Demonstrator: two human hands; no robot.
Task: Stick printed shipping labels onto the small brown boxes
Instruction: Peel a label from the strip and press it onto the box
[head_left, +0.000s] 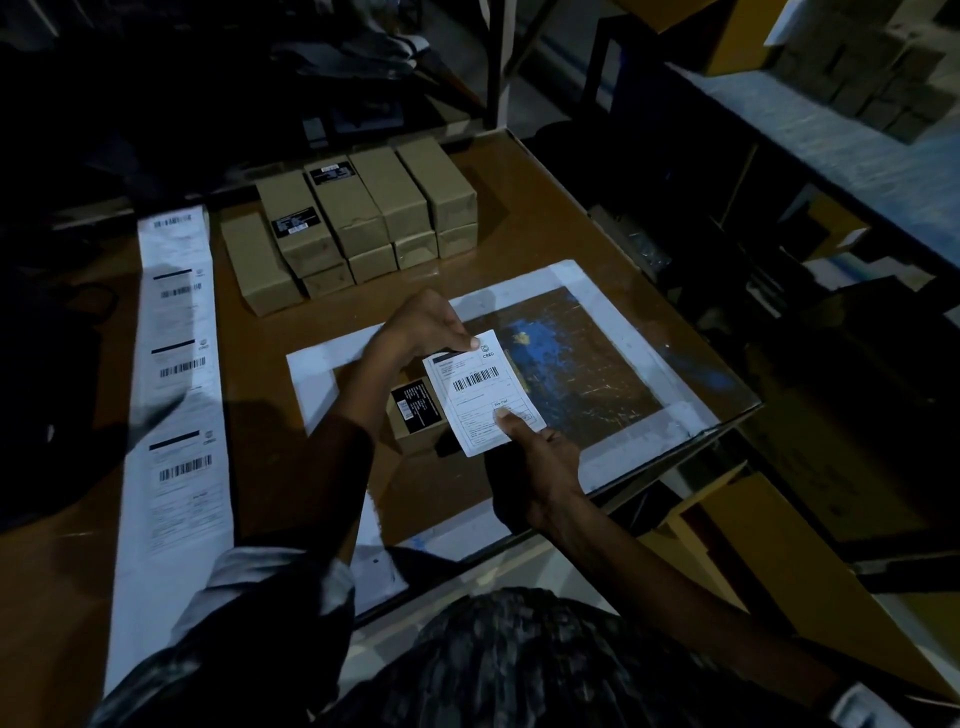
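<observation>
Left hand (415, 332) pinches the label's (480, 397) top edge; right hand (540, 462) pinches its lower corner, holding it over a brown box (415, 423) on the tabletop (519, 234).

only thing i can actually read is "CRED", printed next to a little logo in the top right corner of the white shipping label (483, 397), above its barcode. same "CRED" mark shows on the labels in the long strip (176, 395) on the left. fine print there, and on the boxes' black stickers (415, 408), is too small.
</observation>
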